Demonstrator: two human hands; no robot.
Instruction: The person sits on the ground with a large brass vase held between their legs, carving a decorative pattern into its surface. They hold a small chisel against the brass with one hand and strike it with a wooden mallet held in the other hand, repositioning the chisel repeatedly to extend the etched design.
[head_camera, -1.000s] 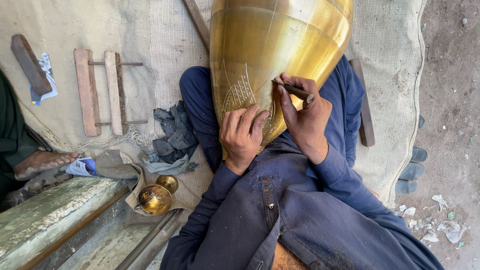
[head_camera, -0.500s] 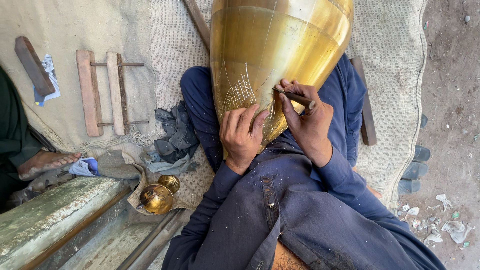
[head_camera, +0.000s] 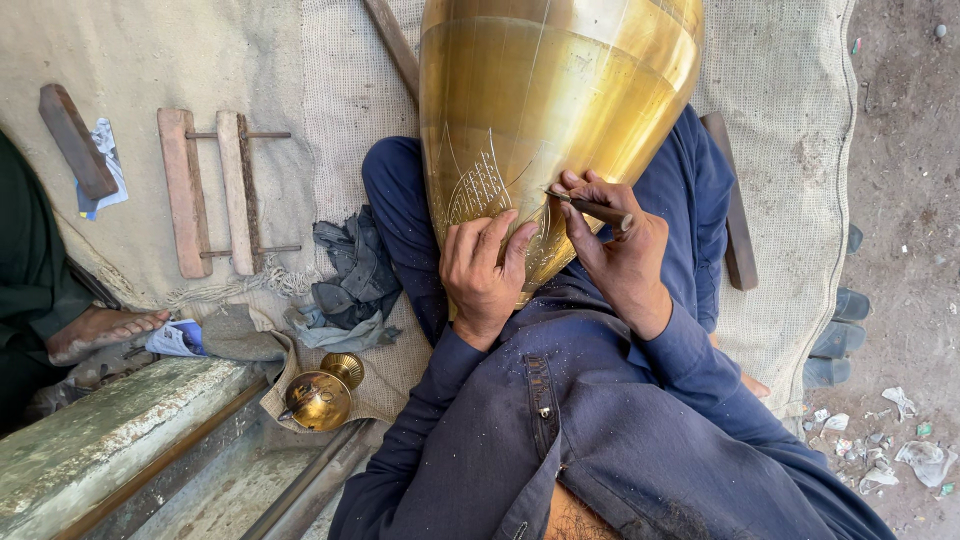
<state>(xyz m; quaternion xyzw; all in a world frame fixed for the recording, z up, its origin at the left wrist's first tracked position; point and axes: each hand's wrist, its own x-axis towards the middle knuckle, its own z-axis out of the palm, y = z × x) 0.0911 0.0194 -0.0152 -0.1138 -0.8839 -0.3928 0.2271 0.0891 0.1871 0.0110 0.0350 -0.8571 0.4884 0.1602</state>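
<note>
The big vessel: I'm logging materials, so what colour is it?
The vessel is shiny golden brass, with fine engraved line patterns near the left hand; head view.

Golden brass vessel (head_camera: 560, 110) bears fine engraved line patterns; dark blue sleeves (head_camera: 640, 400); cloth (head_camera: 345, 275) perhaps grey-blue.

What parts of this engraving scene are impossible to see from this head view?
- Brass vessel: its upper end is cut off by the top edge.
- Engraving tool: its tip is too small to make out.
- Left hand: covers the pattern beneath it.
- Right hand: palm hidden.
- Person at left: cut off by the edge.
</note>
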